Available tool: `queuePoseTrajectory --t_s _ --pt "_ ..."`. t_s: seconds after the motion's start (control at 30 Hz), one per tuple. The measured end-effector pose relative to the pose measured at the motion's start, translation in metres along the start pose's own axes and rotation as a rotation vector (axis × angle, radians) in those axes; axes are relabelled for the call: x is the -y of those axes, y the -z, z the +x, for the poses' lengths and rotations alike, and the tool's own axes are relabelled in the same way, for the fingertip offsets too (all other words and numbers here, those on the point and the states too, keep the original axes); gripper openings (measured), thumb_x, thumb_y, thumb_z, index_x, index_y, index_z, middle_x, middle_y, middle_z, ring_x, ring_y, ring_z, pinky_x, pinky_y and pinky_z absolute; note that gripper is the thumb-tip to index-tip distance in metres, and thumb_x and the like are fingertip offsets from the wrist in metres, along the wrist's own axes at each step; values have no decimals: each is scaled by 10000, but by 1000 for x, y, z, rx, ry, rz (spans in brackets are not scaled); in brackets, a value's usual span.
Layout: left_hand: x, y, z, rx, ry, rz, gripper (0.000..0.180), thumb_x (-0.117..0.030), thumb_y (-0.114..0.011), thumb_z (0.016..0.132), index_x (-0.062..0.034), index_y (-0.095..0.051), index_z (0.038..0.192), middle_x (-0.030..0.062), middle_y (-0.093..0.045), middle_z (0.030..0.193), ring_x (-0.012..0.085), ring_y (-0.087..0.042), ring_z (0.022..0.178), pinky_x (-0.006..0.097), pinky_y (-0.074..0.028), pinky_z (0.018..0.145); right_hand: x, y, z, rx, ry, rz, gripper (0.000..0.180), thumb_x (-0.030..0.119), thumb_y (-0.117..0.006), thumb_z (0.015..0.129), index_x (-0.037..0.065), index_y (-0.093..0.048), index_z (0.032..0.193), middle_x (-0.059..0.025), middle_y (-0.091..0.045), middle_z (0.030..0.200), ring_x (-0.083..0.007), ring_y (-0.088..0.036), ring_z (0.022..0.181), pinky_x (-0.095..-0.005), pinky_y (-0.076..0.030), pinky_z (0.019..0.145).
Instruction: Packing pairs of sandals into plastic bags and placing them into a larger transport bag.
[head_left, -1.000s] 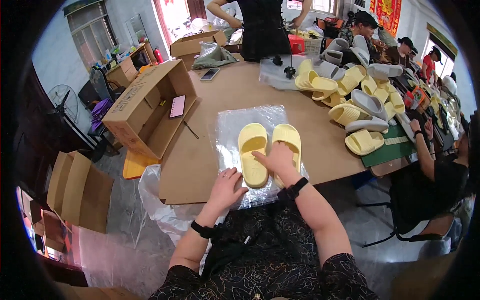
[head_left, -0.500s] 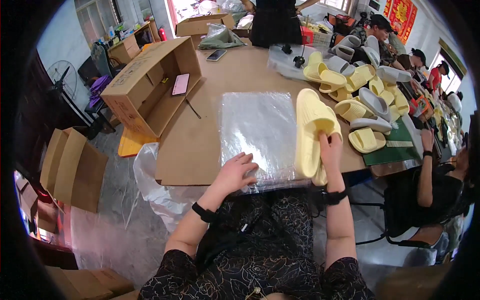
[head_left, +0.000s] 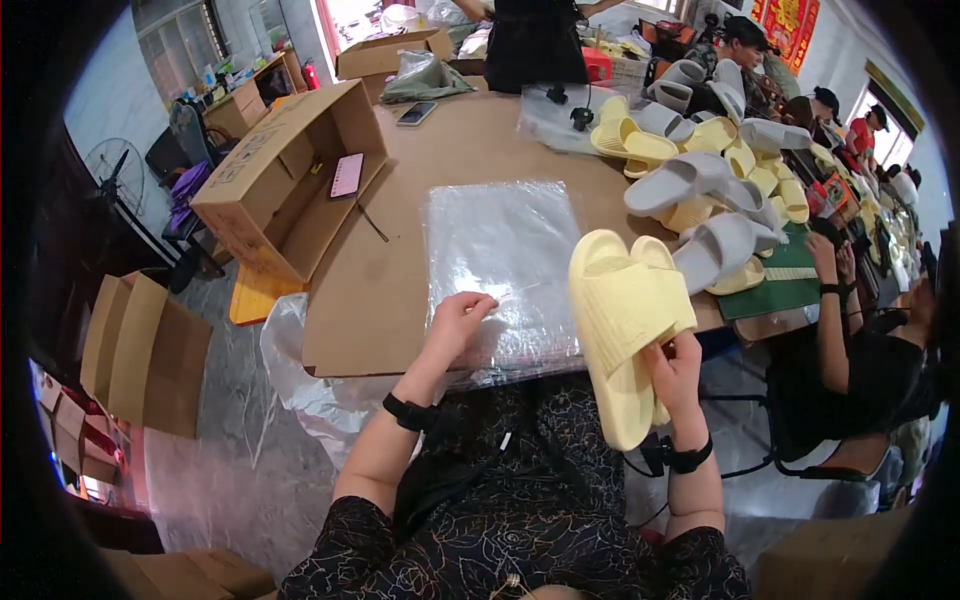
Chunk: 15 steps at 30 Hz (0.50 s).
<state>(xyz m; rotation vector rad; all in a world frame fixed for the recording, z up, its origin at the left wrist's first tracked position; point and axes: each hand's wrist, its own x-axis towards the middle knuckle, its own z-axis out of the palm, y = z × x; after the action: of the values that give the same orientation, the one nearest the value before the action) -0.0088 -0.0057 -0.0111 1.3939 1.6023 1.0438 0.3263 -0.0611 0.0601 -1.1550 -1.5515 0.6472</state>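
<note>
Head view showed me the pair of yellow slippers (head_left: 625, 325) held together, soles stacked, off the near right edge of the table (head_left: 480, 165), toes pointing away and the heels hanging down toward the lap. My right hand (head_left: 677, 372) had its grip closed around the lower part of the pair, fingers wrapped from beneath. My left hand (head_left: 457, 325) lay on the near end of the stack of clear plastic bags (head_left: 505, 265), fingertips pinched at the top sheet; I judged that grip closed on the bag film, though the film was too glossy to see whether one layer alone was caught.

To do this step well, I reckoned the left fingers needed to part just the top bag and hold its mouth open, while the right kept the two slippers squeezed flat against each other so they would not splay. Tilting the toes toward the opening seemed the safer angle, since the heels were the bulkier end in that grip.

Beyond the bags, an open cardboard box (head_left: 290, 175) lay on its side at the far left of the table, and a heap of grey and yellow slippers (head_left: 705, 185) was piled at the far right. Another person's arm (head_left: 832, 320) rested beside the green mat (head_left: 790, 285) on the right.
</note>
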Motion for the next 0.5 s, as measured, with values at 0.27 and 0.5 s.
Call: queuePoseTrajectory --t_s 0.27,0.5 --pt "-22 1 -13 289 -104 196 295 -298 -758 811 -69 -739 996 109 -705 945 242 -654 875 348 -517 796 -17 6 -11 -32 -120 -150 181 113 -693 875 -48 -629 929 -72 -619 758 -106 -531 634 -279 -433 575" --pt "-12 -8 -19 9 -344 600 193 -268 -759 748 -140 -735 891 48 -649 1046 280 -577 1018 402 -510 846 -36 14 -11 -59 -91 -217 205 134 -704 869 -39 -599 838 -50 -566 656 -106 -481 578 -287 -394 531"
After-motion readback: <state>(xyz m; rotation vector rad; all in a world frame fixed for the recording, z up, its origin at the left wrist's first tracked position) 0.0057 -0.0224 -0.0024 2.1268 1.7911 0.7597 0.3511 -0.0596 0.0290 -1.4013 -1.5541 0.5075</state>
